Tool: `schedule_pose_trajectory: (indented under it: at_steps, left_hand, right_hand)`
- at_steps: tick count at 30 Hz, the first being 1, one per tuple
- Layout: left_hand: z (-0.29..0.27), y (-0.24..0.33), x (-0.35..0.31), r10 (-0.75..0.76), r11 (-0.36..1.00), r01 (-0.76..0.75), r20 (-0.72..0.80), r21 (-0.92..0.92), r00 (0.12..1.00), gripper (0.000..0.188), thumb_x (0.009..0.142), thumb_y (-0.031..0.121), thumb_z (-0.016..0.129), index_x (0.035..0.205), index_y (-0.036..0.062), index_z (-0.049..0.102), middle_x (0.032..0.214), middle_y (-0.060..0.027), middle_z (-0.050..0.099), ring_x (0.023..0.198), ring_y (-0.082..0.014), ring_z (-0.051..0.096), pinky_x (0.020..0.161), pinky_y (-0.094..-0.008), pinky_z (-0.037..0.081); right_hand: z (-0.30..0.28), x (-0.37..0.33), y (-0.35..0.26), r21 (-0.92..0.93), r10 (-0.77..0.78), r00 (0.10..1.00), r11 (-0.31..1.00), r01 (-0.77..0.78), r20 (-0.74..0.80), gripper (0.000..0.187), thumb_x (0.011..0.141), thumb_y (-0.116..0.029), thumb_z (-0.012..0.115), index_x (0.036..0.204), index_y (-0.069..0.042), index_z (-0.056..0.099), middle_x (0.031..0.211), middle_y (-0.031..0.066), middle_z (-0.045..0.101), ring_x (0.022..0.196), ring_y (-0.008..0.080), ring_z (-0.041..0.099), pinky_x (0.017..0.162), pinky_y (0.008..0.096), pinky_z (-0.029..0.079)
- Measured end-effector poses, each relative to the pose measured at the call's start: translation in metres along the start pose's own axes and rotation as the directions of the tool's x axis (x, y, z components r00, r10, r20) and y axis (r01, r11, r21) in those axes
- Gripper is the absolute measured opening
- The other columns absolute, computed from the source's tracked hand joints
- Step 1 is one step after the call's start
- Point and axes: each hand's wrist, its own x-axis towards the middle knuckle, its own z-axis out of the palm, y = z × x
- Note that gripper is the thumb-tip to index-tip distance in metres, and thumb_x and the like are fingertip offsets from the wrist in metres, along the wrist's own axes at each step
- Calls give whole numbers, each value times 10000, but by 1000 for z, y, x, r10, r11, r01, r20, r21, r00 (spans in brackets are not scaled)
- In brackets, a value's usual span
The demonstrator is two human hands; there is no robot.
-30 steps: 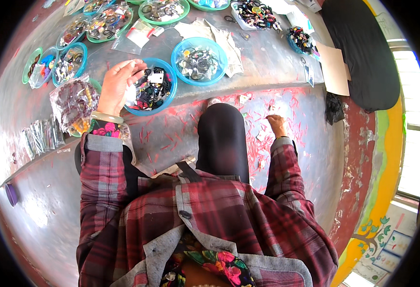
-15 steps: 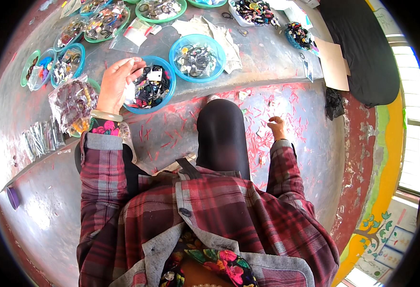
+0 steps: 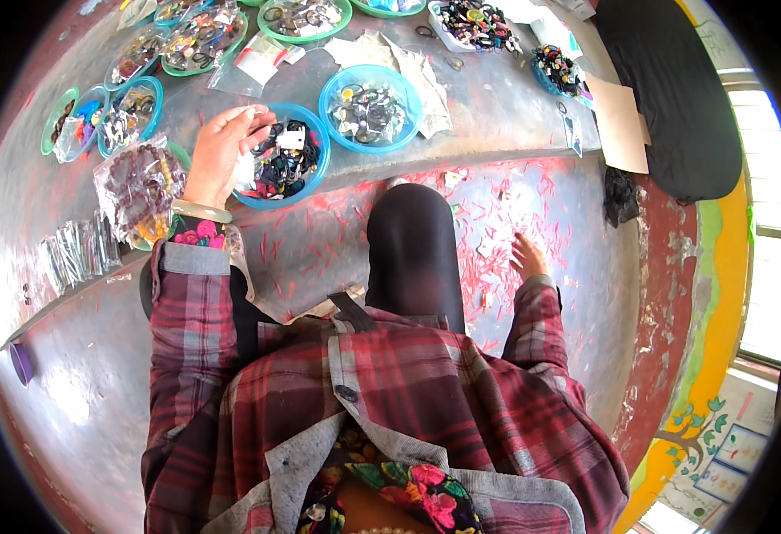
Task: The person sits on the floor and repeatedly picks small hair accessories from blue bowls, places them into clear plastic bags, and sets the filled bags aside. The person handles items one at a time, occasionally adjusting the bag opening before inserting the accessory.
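Note:
My left hand point(image 3: 221, 153) is raised at the left side of a round blue basket point(image 3: 326, 158) filled with mostly black small items, with white tags among them. Its fingers are bent and pressed together; what they hold, if anything, is too small to make out. A pale bangle point(image 3: 201, 211) circles that wrist. To the right of my knee point(image 3: 414, 249), my right hand point(image 3: 529, 259) hovers over a floor strewn with thin red scraps point(image 3: 484, 278). Its fingers are spread, and nothing shows in them.
On the raised ledge are another blue basket point(image 3: 420, 111), a green basket point(image 3: 349, 18) and a white tray point(image 3: 448, 40) of small goods. Bagged beads point(image 3: 132, 182) lie left of my left hand. A cardboard sheet point(image 3: 617, 125) and black plastic bag point(image 3: 620, 198) are at right.
My right hand has shifted slightly right and downward, and its curled fingers have spread. My left hand has barely moved. The view has shifted a little.

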Motion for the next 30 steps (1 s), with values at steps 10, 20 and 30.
schedule_pose_trajectory:
  at_steps: [10, 20, 30]
  left_hand:
    - [4, 0, 3, -1, 1000, 1, 29, -9, 1000, 252, 914, 156, 495, 1040, -52, 560, 1016, -148, 610, 973, -205, 585, 869, -297, 459]
    - [0, 1, -2, -2, 1000, 3, 27, -21, 1000, 251, 917, 154, 488, 1031, -56, 562, 998, -137, 612, 954, -209, 596, 839, -303, 484]
    - [14, 8, -10, 44, 933, -12, 82, -361, 996, 230, 924, 128, 469, 1003, -68, 561, 994, -160, 603, 942, -230, 597, 842, -324, 499]
  right_hand:
    - [-48, 39, 12, -12, -69, 978, 997, 73, 196, 454, 883, -201, 495, 1321, -135, 392, 1134, 131, 558, 1031, 241, 551, 804, 385, 482]
    - [22, -16, -57, 98, -245, 968, 964, 248, -46, 436, 899, -341, 480, 1202, -28, 495, 1114, 120, 594, 1043, 226, 554, 854, 357, 417]
    - [324, -152, -206, 58, -456, 614, 829, 556, 645, 395, 842, -173, 595, 1187, -5, 503, 1038, 71, 617, 960, 135, 559, 781, 269, 413]
